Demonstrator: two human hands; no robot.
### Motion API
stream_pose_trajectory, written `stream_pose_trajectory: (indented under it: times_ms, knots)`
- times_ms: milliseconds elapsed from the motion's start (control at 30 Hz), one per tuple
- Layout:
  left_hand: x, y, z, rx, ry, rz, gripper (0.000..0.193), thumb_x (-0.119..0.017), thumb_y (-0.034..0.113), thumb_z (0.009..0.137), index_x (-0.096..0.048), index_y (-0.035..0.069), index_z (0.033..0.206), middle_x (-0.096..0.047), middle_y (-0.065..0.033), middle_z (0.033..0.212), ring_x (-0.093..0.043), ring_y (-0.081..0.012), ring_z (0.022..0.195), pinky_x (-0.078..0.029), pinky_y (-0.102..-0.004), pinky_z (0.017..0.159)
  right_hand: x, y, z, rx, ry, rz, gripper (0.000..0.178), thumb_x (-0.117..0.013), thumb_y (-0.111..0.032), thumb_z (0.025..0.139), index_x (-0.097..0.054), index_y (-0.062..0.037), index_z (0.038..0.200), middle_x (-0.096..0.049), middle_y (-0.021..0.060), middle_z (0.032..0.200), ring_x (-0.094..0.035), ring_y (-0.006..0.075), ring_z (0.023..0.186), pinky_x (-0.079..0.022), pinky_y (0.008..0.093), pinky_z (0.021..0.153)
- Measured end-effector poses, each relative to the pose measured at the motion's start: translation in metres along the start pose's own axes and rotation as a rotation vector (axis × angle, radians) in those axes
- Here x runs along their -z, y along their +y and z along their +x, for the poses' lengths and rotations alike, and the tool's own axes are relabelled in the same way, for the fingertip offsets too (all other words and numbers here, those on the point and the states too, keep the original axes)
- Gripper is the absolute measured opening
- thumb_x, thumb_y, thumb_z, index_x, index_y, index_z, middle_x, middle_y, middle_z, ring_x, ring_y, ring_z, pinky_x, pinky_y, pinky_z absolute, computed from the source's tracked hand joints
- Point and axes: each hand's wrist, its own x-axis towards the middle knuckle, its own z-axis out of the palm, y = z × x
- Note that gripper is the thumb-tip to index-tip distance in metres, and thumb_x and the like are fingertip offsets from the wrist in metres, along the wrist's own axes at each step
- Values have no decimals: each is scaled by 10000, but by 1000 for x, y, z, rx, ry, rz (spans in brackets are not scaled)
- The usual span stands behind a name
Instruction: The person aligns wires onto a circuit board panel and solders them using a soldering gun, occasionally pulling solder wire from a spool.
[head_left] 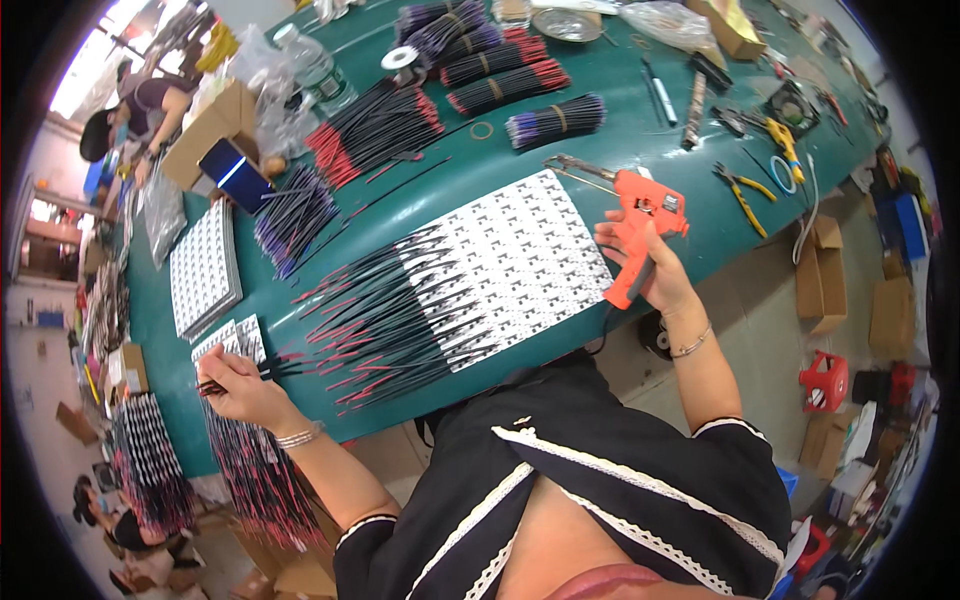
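My right hand (662, 272) is closed around the grip of an orange soldering gun (650, 200), whose thin metal tip points left above the table. Beneath that tip lies a white panel of small circuit boards (525, 260) with dark marks. Rows of black wires with red ends (375, 325) fan out from the panel's left side. Over at the left, my left hand (245, 388) is closed on a small bunch of black wires (285, 368). Just behind it is another white board panel (245, 335), with wires hanging over the table's edge below.
Wire bundles (510, 85), a solder spool (402, 62) and a plastic bottle (315, 70) stand at the back. A phone (235, 175) leans beside stacked panels (205, 265). Pliers (742, 195) and cutters lie right. A red stool (825, 380) stands on the floor; another person (150, 110) sits far left.
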Motion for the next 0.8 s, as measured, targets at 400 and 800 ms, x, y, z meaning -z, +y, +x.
stream_pose_trajectory:
  times_ms: [400,800]
  knots:
    - [-54,-27,8,-290,-559,529,171,-481,85,879,-455,-4,1023,-553,-108,857,-543,-168,757,-438,-266,702,4,-5,10,3,-50,77,604,-444,-478,857,-354,-27,1249,-461,143,1179,-443,258,1107,-360,441,920]
    - [-103,6,-57,151,-1192,625,203,-489,110,855,-449,-47,977,-553,-249,872,-540,-385,776,-416,-383,676,14,5,17,-48,-104,203,604,-500,-449,837,-363,-18,1237,-492,119,1117,-436,256,1111,-270,452,985]
